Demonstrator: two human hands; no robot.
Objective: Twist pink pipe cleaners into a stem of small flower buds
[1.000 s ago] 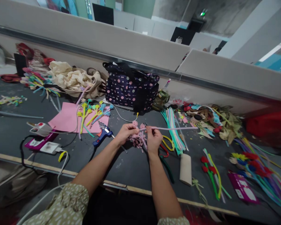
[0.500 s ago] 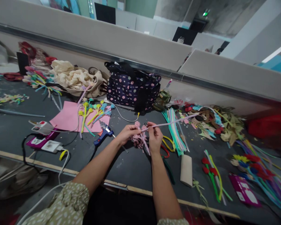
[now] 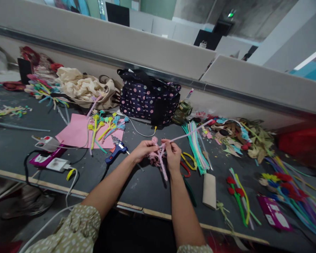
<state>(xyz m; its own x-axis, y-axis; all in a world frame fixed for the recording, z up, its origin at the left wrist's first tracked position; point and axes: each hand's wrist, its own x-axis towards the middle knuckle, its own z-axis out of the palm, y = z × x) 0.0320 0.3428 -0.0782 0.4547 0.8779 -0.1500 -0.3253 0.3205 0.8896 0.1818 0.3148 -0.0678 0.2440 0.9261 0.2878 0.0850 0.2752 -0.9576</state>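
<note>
My left hand (image 3: 143, 150) and my right hand (image 3: 173, 154) meet over the dark table (image 3: 147, 186) and both pinch a long pale pink pipe cleaner (image 3: 185, 134). Its free end slants up to the right, and a short tail hangs down by my right wrist. A pink pipe-cleaner flower bundle (image 3: 155, 157) sits between the two hands, with a small round pink bud at the top near my left fingertips.
A blue glue gun (image 3: 115, 154) lies left of my hands by a pink sheet (image 3: 77, 135) with small flowers. Behind stand a dotted dark bag (image 3: 149, 100) and a cream cloth bag (image 3: 81, 88). Loose pipe cleaners (image 3: 196, 147), a cardboard tube (image 3: 209, 190) and finished flowers (image 3: 289, 193) lie right.
The pipe cleaner's free end has swung from level to slanting upward, and its short tail now points down beside my right wrist. Both hands stay close together.
</note>
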